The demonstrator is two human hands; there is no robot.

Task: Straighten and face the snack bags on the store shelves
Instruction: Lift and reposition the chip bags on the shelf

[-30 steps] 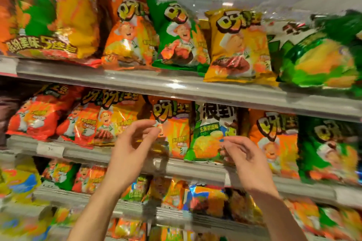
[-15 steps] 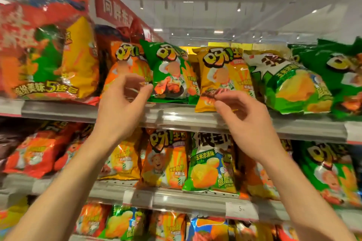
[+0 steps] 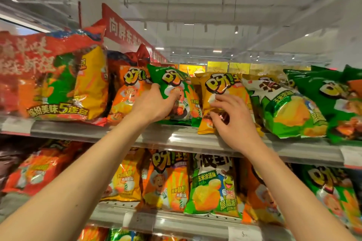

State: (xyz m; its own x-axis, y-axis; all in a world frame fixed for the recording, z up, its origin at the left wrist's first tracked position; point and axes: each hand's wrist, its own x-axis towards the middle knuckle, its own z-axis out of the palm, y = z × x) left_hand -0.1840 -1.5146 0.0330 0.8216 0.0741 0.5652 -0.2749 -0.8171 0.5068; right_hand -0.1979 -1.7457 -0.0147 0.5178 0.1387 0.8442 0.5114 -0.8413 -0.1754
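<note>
Snack bags stand in a row on the top shelf point(image 3: 101, 133). My left hand point(image 3: 156, 106) grips the left side of a green bag point(image 3: 172, 82) that leans to the right. My right hand point(image 3: 233, 117) presses its fingers on the lower front of a yellow bag point(image 3: 223, 86) beside it, whose bottom corner hangs over the shelf lip. An orange bag point(image 3: 127, 94) stands left of the green one. A green corn-soup bag point(image 3: 284, 111) leans forward to the right of the yellow bag.
A big red multipack point(image 3: 52, 78) fills the shelf's far left. More green bags point(image 3: 333, 94) sit at the far right. The shelf below point(image 3: 176, 221) holds orange and green bags facing front. A red banner point(image 3: 125, 31) hangs above.
Both hands have risen from the middle shelf to the top shelf. The left has closed on the green bag and the right has landed on the yellow bag. The camera tilted up.
</note>
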